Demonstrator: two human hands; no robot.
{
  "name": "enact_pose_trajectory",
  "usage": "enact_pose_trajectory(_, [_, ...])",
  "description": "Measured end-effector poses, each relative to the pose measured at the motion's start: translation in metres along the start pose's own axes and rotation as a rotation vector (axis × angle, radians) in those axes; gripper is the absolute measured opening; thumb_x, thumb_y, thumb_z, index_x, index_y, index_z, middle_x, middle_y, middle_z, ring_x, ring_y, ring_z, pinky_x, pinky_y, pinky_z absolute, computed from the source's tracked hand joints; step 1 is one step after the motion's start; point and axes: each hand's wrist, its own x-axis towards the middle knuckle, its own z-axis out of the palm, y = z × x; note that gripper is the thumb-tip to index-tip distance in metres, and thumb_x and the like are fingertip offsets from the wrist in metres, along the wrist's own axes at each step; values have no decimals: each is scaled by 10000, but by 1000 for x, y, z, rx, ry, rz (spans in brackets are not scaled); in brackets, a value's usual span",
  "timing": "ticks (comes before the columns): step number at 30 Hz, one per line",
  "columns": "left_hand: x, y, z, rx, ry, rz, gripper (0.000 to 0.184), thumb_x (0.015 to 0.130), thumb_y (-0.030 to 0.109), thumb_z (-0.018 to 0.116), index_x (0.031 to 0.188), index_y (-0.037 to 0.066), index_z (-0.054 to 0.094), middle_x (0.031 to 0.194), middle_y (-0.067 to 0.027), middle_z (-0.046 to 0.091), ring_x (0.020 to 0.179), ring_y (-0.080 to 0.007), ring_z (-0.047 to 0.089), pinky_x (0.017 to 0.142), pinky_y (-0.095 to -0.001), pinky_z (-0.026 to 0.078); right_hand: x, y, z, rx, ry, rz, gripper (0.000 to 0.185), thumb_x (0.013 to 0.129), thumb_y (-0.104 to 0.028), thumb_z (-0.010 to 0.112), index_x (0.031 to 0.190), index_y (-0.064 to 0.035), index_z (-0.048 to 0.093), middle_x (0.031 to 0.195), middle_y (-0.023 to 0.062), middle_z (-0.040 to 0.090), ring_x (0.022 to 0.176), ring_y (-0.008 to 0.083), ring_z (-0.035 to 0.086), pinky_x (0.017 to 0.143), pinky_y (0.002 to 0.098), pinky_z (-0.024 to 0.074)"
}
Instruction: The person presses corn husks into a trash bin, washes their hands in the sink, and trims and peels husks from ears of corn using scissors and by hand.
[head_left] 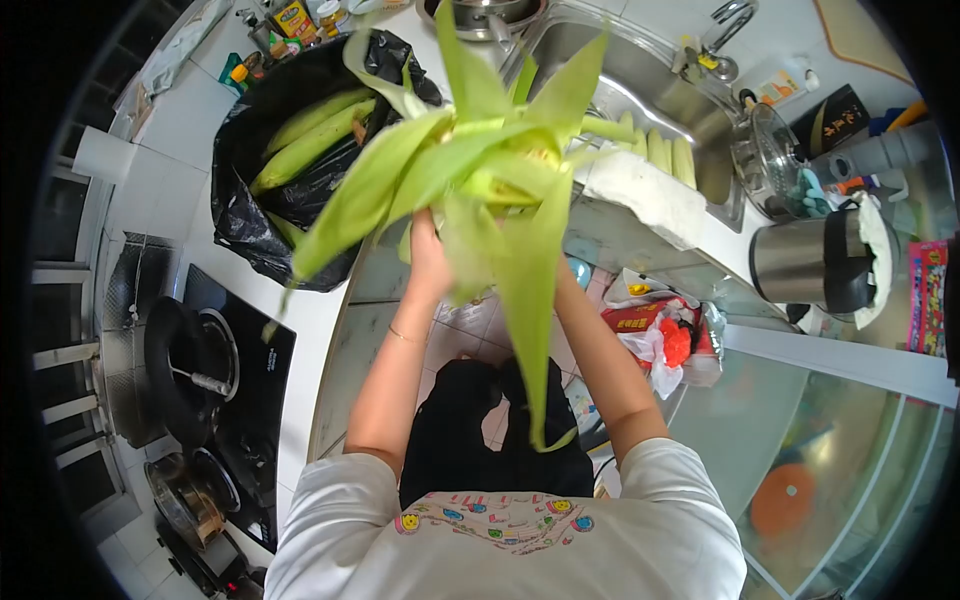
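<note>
In front of my chest I hold an ear of corn (490, 185) whose long green husk leaves are peeled outward and spread wide. My left hand (428, 255) grips it from below on the left, its fingers partly behind the leaves. On the other side my right hand (568, 285) is at the corn, with its fingers hidden behind a hanging leaf. Left of the corn, a black plastic bag (240, 200) stands on the counter with unpeeled ears of corn (315, 145) inside. Several pale green ears (668, 155) lie by the sink's near edge.
A steel sink (640, 70) with a faucet (735, 15) is at the back right, a white cloth (645, 195) on its front edge. A steel kettle (800, 265) stands right, a black stove (250, 375) left. Bags (665, 330) lie on the floor below.
</note>
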Motion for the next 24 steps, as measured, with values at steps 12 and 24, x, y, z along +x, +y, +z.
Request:
enact_pose_trajectory(12, [-49,-327,26,-378,57,-220,470,788,194,725,1177,-10,557,1174,-155,589,1075,-257,562,932,-387,456,-46,300,-2,276,-242,377,1108,744,-132,780,1450,-54,-70,1336,174,376,1232,265,435,1023,402,403])
enact_pose_trajectory(24, [-46,-486,56,334,-127,-215,725,712,288,768,1300,4,453,1249,-224,550,1150,-341,537,975,-387,418,-75,507,-29,-305,-205,20,946,729,-159,781,1419,-7,151,1303,201,429,1203,323,458,1020,408,380])
